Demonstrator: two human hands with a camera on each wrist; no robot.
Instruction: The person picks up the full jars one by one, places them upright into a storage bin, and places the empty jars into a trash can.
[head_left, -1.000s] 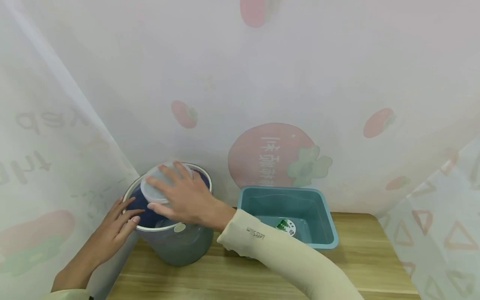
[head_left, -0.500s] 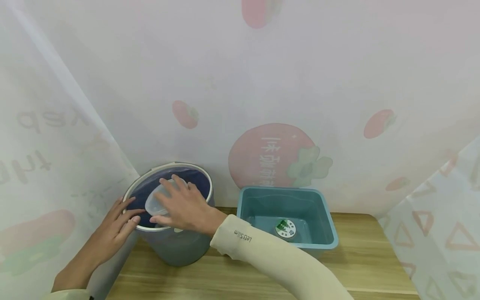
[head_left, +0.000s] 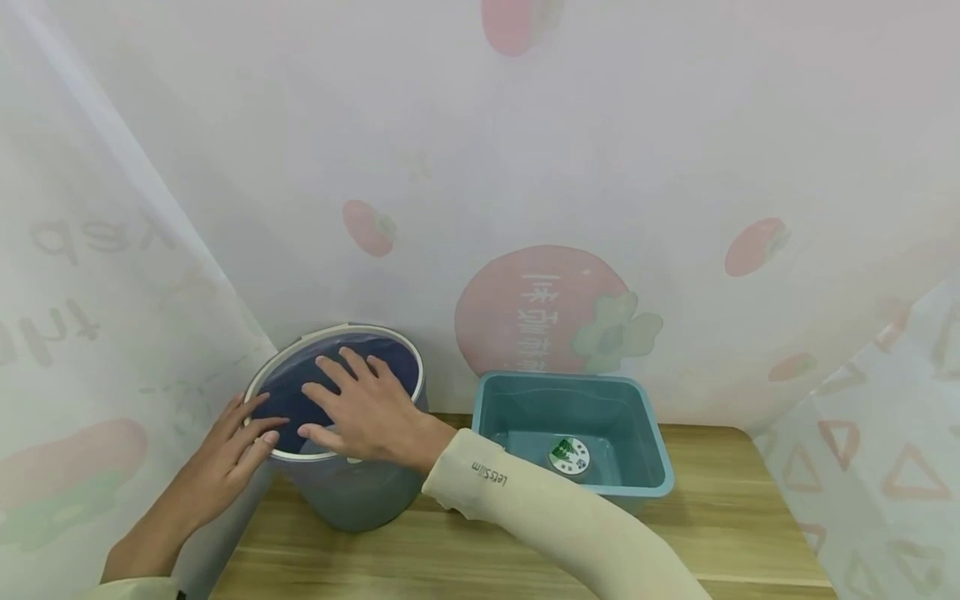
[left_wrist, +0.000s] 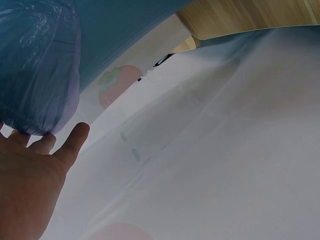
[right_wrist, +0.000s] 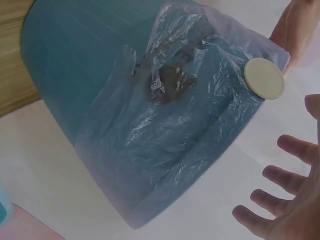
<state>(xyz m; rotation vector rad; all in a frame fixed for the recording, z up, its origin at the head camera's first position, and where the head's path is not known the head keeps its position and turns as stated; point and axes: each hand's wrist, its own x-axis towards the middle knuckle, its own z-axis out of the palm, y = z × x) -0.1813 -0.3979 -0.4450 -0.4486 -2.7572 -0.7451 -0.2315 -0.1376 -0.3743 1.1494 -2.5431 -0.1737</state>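
Observation:
A grey-green trash can [head_left: 360, 496] with a pale rim stands at the left, lined with a thin blue-purple trash bag [head_left: 288, 396]. Over its mouth is my right hand [head_left: 375, 412], fingers spread and nothing in them. The right wrist view shows those fingers [right_wrist: 287, 180] apart from the bag-covered outside of the can, near a round cream tab [right_wrist: 264, 78]. My left hand [head_left: 221, 462] rests its extended fingers on the can's left rim. In the left wrist view its fingertips [left_wrist: 79, 132] are right at the bag's folded edge. The can's bottom is hidden.
A teal rectangular basin [head_left: 637, 433] sits right of the can on a wooden table [head_left: 720, 500]. Inside it lies a round white label with a green print [head_left: 569, 456]. Pale strawberry-printed curtains [head_left: 675, 167] enclose the back and sides.
The round translucent plastic tub in my right hand tilted, then left my fingers over the can; it is out of sight now. My left hand has stayed at the rim.

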